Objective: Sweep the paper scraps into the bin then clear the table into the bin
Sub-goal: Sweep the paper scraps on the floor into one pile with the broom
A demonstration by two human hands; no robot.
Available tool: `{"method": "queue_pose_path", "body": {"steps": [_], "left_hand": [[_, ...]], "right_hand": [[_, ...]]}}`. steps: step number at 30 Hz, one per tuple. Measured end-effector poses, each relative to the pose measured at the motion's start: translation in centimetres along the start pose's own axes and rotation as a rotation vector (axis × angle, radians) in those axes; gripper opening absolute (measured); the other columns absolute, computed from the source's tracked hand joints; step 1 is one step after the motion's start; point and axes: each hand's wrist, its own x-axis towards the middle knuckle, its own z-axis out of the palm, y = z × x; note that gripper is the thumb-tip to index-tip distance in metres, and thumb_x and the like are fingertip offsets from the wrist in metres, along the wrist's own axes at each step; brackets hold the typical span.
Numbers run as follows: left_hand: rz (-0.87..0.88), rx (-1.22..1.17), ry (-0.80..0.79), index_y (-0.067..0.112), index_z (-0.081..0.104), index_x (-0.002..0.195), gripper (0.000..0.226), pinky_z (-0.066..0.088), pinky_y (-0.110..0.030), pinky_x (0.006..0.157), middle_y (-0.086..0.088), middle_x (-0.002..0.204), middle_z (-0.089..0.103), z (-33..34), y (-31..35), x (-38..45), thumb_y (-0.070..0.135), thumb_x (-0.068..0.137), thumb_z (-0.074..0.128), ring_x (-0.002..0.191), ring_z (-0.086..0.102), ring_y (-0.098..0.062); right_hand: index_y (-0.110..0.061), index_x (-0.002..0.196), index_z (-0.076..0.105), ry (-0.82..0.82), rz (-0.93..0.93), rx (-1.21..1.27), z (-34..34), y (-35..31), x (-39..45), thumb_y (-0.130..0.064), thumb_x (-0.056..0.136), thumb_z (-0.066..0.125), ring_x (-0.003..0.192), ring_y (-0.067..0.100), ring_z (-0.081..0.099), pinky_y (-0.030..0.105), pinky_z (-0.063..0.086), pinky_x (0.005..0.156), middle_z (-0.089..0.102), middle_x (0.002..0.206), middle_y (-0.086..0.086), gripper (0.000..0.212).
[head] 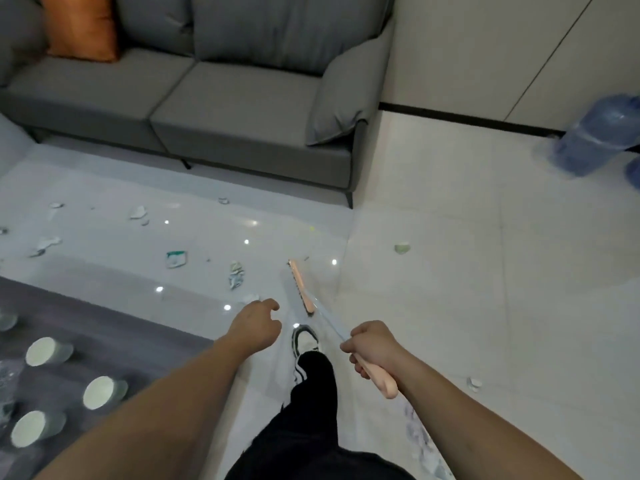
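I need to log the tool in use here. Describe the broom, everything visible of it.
The broom has a peach-pink grip, a thin pale metallic shaft and a long, narrow peach-pink head with short bristles. It slants from the right hand, which grips the pink handle, forward and leftward down to the glossy floor, where the head rests near a crumpled paper scrap. The left hand hangs beside the shaft without touching it. It looks like plastic and metal.
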Motion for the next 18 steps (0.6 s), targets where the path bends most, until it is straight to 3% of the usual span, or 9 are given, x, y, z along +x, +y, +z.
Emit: {"method": "queue_pose_path", "body": {"steps": [6, 11, 18], "left_hand": [[-0.047, -0.036, -0.021, 0.021, 0.053, 0.133, 0.045, 0.039, -0.024, 0.084, -0.007, 0.128, 0.058, -7.2, 0.2, 10.0, 0.023, 0.087, 0.055, 0.113, 0.055, -0.022], [-0.102, -0.111, 0.096, 0.020, 0.055, 0.131, 0.045, 0.040, -0.026, 0.088, -0.008, 0.127, 0.059, -16.7, -0.2, 17.1, 0.020, 0.086, 0.055, 0.116, 0.054, -0.023], [-0.226, -0.242, 0.193, 0.021, 0.055, 0.132, 0.046, 0.037, -0.023, 0.080, -0.006, 0.123, 0.059, -24.9, -3.5, 24.2, 0.020, 0.085, 0.056, 0.108, 0.057, -0.021]], "right_hand": [[-0.011, 0.088, 0.048, 0.001, 0.022, -0.082, 0.3, -11.8, 6.3, -0.001, 0.082, 0.071, 0.041, 0.018, 0.042, 0.022, 0.035, 0.041, 0.049, 0.069, 0.015, 0.027], [-0.009, 0.082, 0.047, -0.018, -0.012, -0.155, 1.1, -23.2, 11.1, 0.000, 0.078, 0.076, 0.037, 0.018, 0.043, 0.022, 0.037, 0.040, 0.049, 0.060, 0.011, 0.030], [-0.009, 0.076, 0.051, -0.064, -0.096, -0.286, 5.6, -37.1, 19.2, 0.004, 0.072, 0.072, 0.037, 0.019, 0.042, 0.023, 0.036, 0.041, 0.047, 0.049, 0.008, 0.026]]}}
